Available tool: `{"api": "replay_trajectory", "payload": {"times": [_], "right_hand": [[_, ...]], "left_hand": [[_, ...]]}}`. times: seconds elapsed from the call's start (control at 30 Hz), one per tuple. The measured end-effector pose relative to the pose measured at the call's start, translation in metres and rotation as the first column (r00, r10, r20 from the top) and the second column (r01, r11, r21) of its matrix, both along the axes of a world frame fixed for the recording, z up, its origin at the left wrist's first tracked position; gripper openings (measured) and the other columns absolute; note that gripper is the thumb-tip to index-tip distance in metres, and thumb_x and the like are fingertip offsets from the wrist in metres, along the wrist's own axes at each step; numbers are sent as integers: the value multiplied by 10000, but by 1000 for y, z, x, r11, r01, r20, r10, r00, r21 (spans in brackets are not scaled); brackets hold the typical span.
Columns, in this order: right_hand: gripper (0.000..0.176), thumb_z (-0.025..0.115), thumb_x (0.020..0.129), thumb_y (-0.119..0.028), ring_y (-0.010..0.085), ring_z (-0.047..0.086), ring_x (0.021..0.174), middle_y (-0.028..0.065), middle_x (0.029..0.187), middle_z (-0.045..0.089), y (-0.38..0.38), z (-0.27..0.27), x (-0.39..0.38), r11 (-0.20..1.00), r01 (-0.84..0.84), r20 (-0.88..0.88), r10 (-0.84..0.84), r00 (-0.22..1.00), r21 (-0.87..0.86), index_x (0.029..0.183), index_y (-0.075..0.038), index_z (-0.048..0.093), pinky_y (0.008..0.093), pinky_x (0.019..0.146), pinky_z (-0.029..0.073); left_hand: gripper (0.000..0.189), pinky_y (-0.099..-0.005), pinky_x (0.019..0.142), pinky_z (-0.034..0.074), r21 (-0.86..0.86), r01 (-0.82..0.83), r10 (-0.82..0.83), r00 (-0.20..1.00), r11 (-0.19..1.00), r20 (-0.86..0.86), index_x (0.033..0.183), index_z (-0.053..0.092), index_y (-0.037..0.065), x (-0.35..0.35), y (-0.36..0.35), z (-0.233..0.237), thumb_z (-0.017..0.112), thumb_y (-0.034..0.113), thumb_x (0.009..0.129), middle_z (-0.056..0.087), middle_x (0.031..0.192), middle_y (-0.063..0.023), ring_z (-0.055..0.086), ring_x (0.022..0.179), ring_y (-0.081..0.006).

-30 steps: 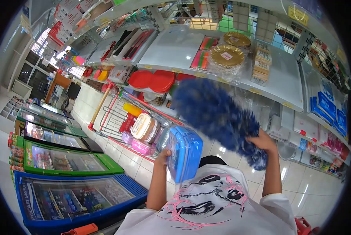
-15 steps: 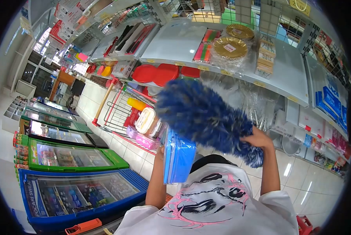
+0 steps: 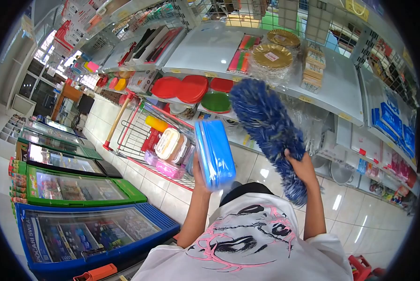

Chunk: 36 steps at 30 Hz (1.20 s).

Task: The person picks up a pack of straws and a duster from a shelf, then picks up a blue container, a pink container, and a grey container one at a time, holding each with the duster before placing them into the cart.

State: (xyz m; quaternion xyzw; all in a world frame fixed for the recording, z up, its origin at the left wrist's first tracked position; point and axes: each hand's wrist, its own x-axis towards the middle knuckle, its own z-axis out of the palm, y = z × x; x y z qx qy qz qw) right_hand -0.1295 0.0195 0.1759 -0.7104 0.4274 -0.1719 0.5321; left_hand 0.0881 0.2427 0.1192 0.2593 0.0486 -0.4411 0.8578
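A blue plastic box (image 3: 215,152), glossy as if wrapped in clear film, is held upright by my left hand (image 3: 199,174), whose fingers are mostly hidden behind it. My right hand (image 3: 301,167) is wrapped round the lower part of a fluffy blue duster (image 3: 266,122) with pale flecks. The duster slants up to the left, its top close to the front edge of the shelf. A gap separates box and duster. Beyond the box, red plates (image 3: 192,89) and a green plate (image 3: 216,101) lie on the lower shelf.
A shopping cart (image 3: 125,136) with food containers (image 3: 171,146) and a yellow item stands left of the box. Grey shelves (image 3: 198,49) carry gold plates (image 3: 272,56) in plastic wrap. Glass-topped freezers (image 3: 95,229) line the left side. White floor tiles (image 3: 261,173) lie between.
The duster has swung right and more upright, uncovering the green plate. The blue box has risen and turned, showing its broad face. Both hands keep their hold.
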Motion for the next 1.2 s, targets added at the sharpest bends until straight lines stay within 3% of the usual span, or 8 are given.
{"api": "replay_trajectory", "payload": {"times": [0.3,0.4,0.6,0.73,0.83,0.9,1.03,1.2], "right_hand": [[348,726,555,-208,397,594,842,251,838,621,43,-8,1,727,-593,-160,577,801,-345,786,28,617,444,758,474],[355,719,563,-201,400,601,791,252,784,620,29,-13,24,768,-568,-367,457,810,-296,835,19,658,457,721,481],[332,740,616,-230,408,610,818,260,812,631,-2,-47,40,984,-13,174,44,984,-178,788,34,634,440,726,485],[344,753,568,-218,402,563,875,236,833,617,20,-37,7,840,-418,-191,373,908,-345,812,5,658,432,790,468],[350,733,573,-182,386,594,795,224,808,622,15,-19,15,716,-630,-294,558,776,-301,837,32,647,433,726,486],[369,753,594,-213,380,611,772,207,791,637,10,-36,20,839,-412,-226,351,909,-355,846,35,649,424,721,492],[479,800,657,-347,339,651,828,197,858,670,-19,-32,28,994,-66,94,74,993,-88,905,36,655,392,762,499],[536,782,699,-408,279,652,822,167,785,665,-7,-28,-1,907,-363,137,396,908,-213,965,35,639,375,786,484]], "left_hand": [[491,-464,897,460,134,-74,118,927,988,-357,1176,558,152,-11,-34,8,489,528,867,607,1101,-88,569,1014,-269],[532,-473,890,457,158,-92,147,910,983,-388,1202,541,175,-14,-33,8,488,575,855,594,1133,-80,555,1031,-282],[573,-489,884,454,72,-113,131,930,991,-345,1235,517,207,-15,-20,4,478,625,846,582,1165,-80,534,1071,-294],[501,-444,905,465,184,-145,203,912,972,-355,1178,567,133,-18,-23,20,581,500,837,605,1098,-66,562,1042,-267],[481,-409,1012,375,-241,113,-78,986,964,151,1250,518,126,-18,-21,5,400,466,932,570,1189,-79,502,1135,-251],[535,-415,955,423,211,-65,121,957,975,-265,1236,525,134,-25,-17,34,460,536,889,572,1175,-79,539,1085,-241],[636,-482,939,449,140,-82,86,996,987,-22,1284,492,137,-21,-8,19,487,609,858,587,1194,-93,558,1095,-277],[623,-453,935,463,102,-22,28,998,995,-64,1254,514,79,-14,4,-14,497,571,871,592,1174,-112,569,1075,-265]]}}
